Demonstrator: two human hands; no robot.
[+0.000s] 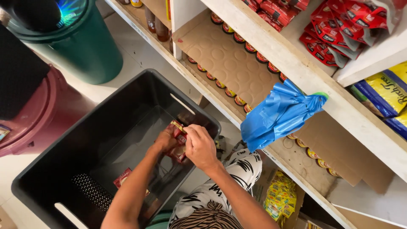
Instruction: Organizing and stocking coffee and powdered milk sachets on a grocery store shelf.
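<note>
Left hand [165,140] fingers curled around a bunch of red sachets [179,146], right hand [199,146] fingertips pinched on the bunch's top, mid-frame over a black plastic crate [127,101], one loose red sachet [123,177] on the crate floor, lower left.

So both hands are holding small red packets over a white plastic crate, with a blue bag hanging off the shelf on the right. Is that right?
Not quite: the crate is black, not white, as the head view shows. The rest holds: the left hand and right hand hold small red packets over it, and a blue bag hangs off the shelf on the right.
</note>
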